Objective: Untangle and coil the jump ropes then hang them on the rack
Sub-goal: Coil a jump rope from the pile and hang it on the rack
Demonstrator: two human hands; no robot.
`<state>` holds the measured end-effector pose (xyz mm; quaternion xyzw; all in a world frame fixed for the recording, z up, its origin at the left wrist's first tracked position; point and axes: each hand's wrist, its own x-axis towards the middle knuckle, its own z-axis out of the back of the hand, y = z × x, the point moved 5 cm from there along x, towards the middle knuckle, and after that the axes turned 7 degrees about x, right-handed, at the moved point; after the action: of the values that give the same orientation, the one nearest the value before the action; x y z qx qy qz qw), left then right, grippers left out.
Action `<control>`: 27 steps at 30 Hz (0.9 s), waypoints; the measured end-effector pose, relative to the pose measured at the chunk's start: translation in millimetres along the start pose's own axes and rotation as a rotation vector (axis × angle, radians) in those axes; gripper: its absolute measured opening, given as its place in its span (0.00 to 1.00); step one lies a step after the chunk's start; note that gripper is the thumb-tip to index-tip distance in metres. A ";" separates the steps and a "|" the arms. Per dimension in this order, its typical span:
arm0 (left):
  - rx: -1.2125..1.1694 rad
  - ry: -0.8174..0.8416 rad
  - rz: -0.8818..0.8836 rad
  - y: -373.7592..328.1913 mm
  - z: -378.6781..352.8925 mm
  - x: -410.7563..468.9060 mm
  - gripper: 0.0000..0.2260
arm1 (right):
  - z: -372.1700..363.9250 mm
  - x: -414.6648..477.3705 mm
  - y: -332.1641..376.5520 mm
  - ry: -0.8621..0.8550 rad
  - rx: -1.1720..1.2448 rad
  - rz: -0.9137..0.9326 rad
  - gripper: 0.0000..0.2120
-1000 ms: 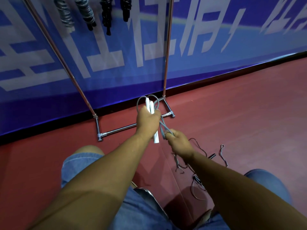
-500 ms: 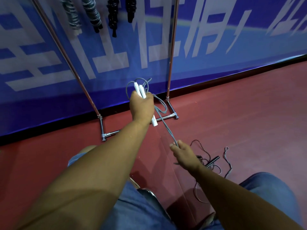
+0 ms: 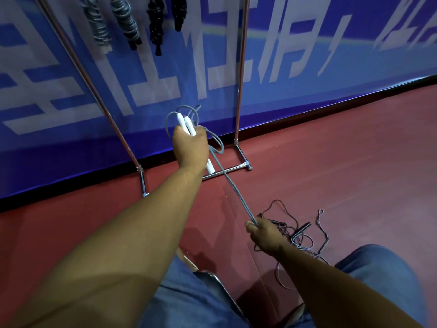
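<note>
My left hand (image 3: 191, 147) grips the two white handles (image 3: 186, 123) of a grey jump rope (image 3: 233, 185), held out in front of the rack (image 3: 239, 74). Rope loops stick out above and beside that hand. The doubled cord runs taut down to my right hand (image 3: 264, 234), which pinches it low near the floor. Behind my right hand a tangle of black rope with black handles (image 3: 301, 229) lies on the red floor. Several coiled ropes (image 3: 125, 22) hang from the top of the rack.
The rack's chrome base bar (image 3: 227, 172) and feet stand on the red floor against a blue banner wall (image 3: 307, 67). My knees in blue jeans (image 3: 383, 280) fill the bottom of the view, with a metal seat edge (image 3: 212, 280) between them.
My left hand rose and moved away with the handles while my right hand slid down the cord, so the rope between them drew out long and taut.
</note>
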<state>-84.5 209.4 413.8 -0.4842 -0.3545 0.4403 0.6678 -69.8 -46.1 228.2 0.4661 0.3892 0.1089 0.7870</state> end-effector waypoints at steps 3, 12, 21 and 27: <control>0.148 0.072 -0.085 12.2 -2.1 -4.0 0.08 | 6.5 3.7 13.3 -0.085 -0.062 0.012 0.15; 0.411 0.478 -0.055 92.0 -25.3 -54.2 0.12 | 14.1 19.0 74.1 -0.096 -0.355 0.094 0.14; 0.128 0.555 0.194 100.1 -28.5 -71.9 0.09 | -13.4 12.2 104.1 -0.030 -0.521 0.232 0.17; 0.025 0.559 0.260 102.6 -30.8 -74.6 0.06 | -18.6 13.5 103.0 0.034 -0.737 0.233 0.10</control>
<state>-108.8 144.3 303.3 -0.6195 -0.0868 0.3761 0.6835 -54.3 29.0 300.7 0.1912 0.2816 0.3379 0.8775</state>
